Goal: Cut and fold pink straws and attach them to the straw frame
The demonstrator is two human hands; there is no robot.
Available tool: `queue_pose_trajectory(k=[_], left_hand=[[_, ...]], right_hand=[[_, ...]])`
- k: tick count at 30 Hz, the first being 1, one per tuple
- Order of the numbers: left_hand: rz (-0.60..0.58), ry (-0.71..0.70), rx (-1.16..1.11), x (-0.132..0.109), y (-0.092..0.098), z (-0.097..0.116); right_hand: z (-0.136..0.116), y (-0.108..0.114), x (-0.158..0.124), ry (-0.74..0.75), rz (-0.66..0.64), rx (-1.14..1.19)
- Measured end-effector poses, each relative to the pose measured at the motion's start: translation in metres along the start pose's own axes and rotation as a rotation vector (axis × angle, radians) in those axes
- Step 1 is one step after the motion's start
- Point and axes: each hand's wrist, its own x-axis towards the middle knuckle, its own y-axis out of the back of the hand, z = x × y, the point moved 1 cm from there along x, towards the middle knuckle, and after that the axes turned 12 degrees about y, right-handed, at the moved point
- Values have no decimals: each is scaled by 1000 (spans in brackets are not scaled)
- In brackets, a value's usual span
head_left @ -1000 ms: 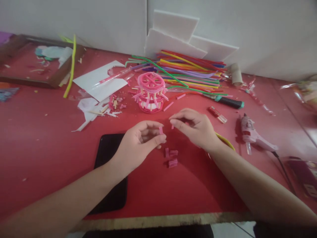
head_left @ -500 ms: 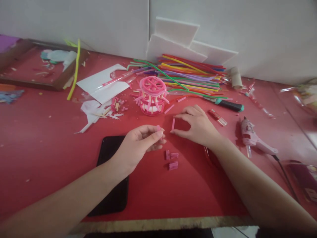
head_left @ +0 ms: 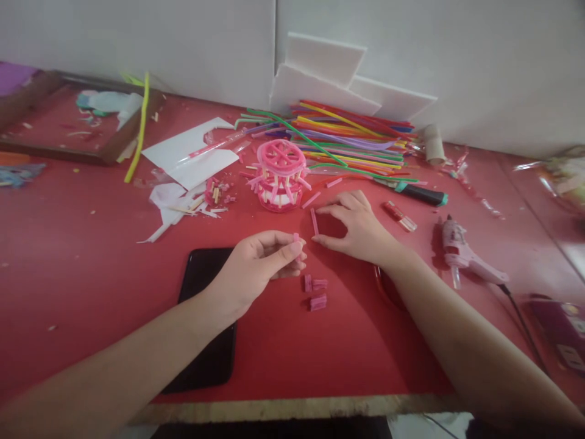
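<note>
Pink short pieces (head_left: 319, 302) lie loose, well in front of the pink frame (head_left: 280, 169). Left hand (head_left: 256, 262), fingers curled, pinches a pink bit (head_left: 296, 236) in front of the frame; right hand (head_left: 359, 228), part open, holds a pink strip (head_left: 314, 222) between thumb and fingertips, right-front of the frame. Frame stands with top and base joined, looks well along; loose bits not attached yet.

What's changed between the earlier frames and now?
The right hand has widened its close pinch: a pink strip now spans the opening, where only a short pink end showed a second ago. Unchanged: the left hand grips a small pink piece, the loose pink pieces lie on the table, and the pink openwork structure stands beyond.
</note>
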Motion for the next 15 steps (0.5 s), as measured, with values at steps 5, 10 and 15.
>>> queue_pose_trajectory(k=[5, 10, 15], left_hand=[[11, 3, 2, 0, 0, 0], [22, 3, 10, 0, 0, 0], [19, -3, 12, 0, 0, 0]], right_hand=[[-2, 2, 1, -32, -90, -29], [-4, 4, 1, -52, -143, -30], [-4, 4, 1, -39, -118, -11]])
